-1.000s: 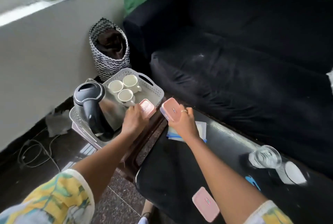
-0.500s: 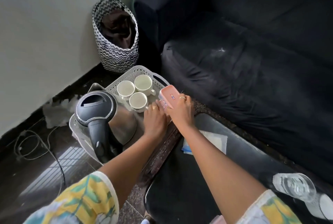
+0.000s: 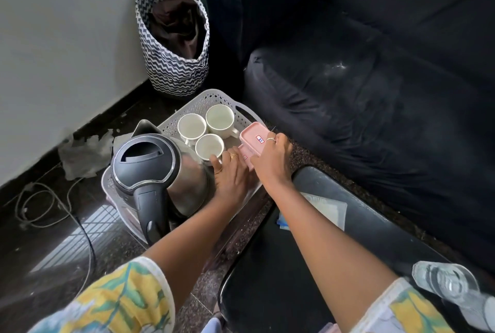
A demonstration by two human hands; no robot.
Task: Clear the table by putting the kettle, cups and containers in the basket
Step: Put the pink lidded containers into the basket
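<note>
The right hand (image 3: pixel 273 158) grips a pink lidded plastic container (image 3: pixel 254 135) by its near end, low over the right side of the white perforated plastic basket (image 3: pixel 214 95), beside 3 white ceramic cups (image 3: pixel 214 119). The left hand (image 3: pixel 230 174) lies over a second pink container (image 3: pixel 245 157); I cannot tell whether it grips. Both containers are probably light, stiff and smooth: pinch across the lid edges.

There is one white basket (image 3: pixel 206 101), one kettle (image 3: pixel 150 161), three white cups (image 3: pixel 191 127) and two pink containers (image 3: pixel 254 136), the second of these mostly hidden under the hands. The hands number two, one left hand (image 3: pixel 231 176) and one right hand (image 3: pixel 273 158). Beyond these there is one black table (image 3: pixel 267 265), one clear glass (image 3: pixel 444 283), one flat clear packet (image 3: pixel 328 208), one zigzag-patterned bag (image 3: pixel 171 65), one black sofa (image 3: pixel 375 65) and one crumpled white sheet (image 3: pixel 85 156).
</note>
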